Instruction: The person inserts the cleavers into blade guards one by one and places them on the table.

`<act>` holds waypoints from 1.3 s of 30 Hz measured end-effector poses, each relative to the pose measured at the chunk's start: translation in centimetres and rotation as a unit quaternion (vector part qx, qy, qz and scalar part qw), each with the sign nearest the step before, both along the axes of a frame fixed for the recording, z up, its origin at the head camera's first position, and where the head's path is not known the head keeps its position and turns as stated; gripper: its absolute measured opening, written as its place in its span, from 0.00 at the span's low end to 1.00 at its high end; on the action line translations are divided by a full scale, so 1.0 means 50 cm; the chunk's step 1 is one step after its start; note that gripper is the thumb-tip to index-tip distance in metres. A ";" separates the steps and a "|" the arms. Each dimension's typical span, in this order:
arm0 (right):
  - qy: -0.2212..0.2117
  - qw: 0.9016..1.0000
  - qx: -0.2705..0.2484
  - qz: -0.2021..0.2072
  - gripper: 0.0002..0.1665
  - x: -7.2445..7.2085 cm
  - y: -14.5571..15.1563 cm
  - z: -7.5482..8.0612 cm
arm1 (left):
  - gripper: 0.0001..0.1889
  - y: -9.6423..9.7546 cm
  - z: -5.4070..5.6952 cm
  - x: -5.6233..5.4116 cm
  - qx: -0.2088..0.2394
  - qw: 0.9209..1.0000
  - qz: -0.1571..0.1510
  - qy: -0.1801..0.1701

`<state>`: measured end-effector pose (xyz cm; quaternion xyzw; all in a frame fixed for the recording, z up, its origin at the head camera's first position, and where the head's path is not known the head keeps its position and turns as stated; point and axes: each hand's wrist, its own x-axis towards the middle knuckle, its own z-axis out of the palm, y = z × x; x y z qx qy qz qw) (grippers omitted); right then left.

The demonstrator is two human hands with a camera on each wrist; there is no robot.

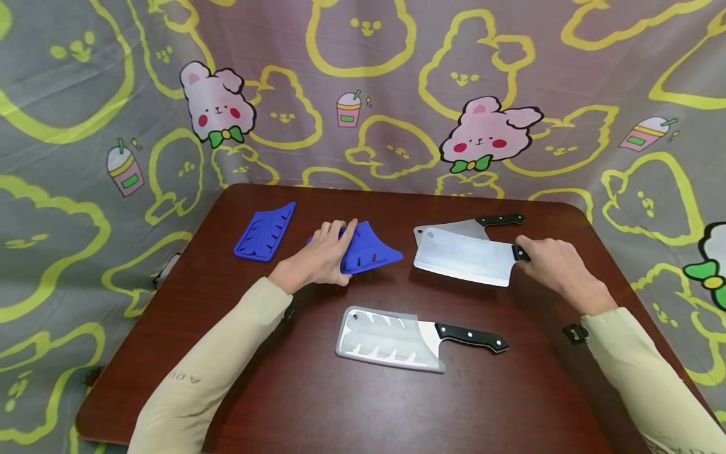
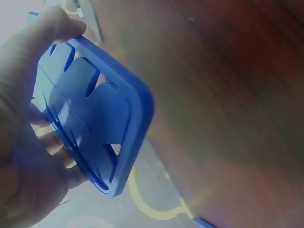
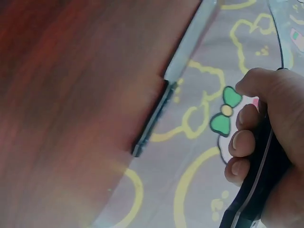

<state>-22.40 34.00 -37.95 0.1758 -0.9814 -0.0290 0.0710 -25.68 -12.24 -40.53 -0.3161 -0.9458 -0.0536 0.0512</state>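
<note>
My left hand [image 1: 323, 255] grips a blue cleaver blade guard [image 1: 371, 247], its pointed corner toward the right. In the left wrist view the thumb lies on one long edge of this slotted guard [image 2: 111, 111], with the fingers along the opposite edge. My right hand [image 1: 558, 270] holds a bare cleaver [image 1: 464, 257] by its black handle [image 3: 259, 173], fingers curled around it. The broad blade points left toward the guard, with a gap between them. In the head view this blade partly hides a second cleaver [image 1: 500, 219] lying behind it.
Nearer the front of the dark wooden table [image 1: 272, 391] lies a cleaver in a translucent grey guard [image 1: 386, 340], black handle to the right. Another blue guard [image 1: 264, 233] lies at the back left. A patterned curtain [image 1: 391, 57] surrounds the table's back and sides.
</note>
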 end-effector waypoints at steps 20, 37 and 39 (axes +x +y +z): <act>0.130 0.991 -0.031 0.031 0.16 0.031 -0.035 0.086 | 0.60 0.022 0.064 0.084 0.019 0.996 -0.046 0.080; 0.178 0.983 -0.043 0.013 0.18 0.062 -0.062 0.120 | 0.61 0.028 0.093 0.122 0.023 0.994 -0.063 0.086; 0.188 0.981 -0.047 0.017 0.18 0.064 -0.066 0.125 | 0.61 0.030 0.093 0.122 0.028 0.994 -0.066 0.085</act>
